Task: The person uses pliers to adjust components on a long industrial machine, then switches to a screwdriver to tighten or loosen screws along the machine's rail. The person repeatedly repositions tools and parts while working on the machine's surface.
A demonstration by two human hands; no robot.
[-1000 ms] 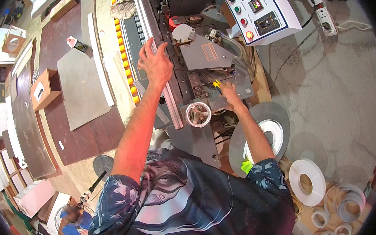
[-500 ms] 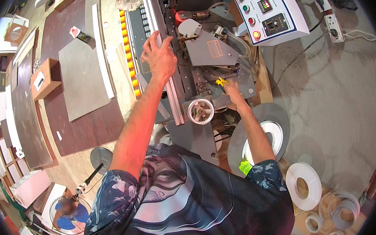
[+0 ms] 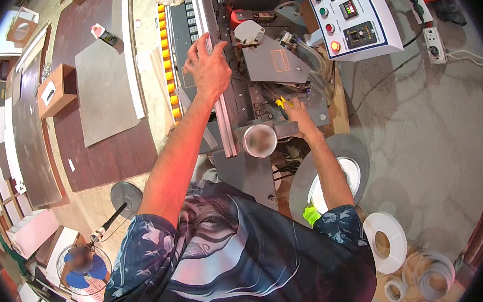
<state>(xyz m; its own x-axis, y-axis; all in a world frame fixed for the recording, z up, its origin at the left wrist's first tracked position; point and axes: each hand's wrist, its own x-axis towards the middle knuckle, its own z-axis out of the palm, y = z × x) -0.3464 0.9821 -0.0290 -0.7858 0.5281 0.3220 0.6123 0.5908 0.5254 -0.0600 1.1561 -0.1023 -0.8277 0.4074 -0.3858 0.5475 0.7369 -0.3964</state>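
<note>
My left hand (image 3: 209, 69) rests on the long metal rail (image 3: 225, 124) of a machine, its fingers spread and nothing held in them. Further right, my right hand (image 3: 300, 117) is closed on a small yellow-handled tool (image 3: 281, 102), whose exact kind I cannot make out. The hand and tool are low over the dark machine bed, just below a grey angled cover plate (image 3: 276, 62). Part of the right fingers is hidden behind the back of the hand. A round handwheel (image 3: 260, 140) sits between my forearms.
A white control box (image 3: 356, 26) with knobs and lit buttons stands at the far right. Yellow rollers (image 3: 166, 60) line the machine's left side. Beside my right forearm is a large disc reel (image 3: 360, 154). Boards (image 3: 107, 95) and a fan (image 3: 83, 269) are to the left.
The view has shifted slightly. Both hands stay at their places on the machine. The yellow-handled tool in my right hand looks a little differently angled.
</note>
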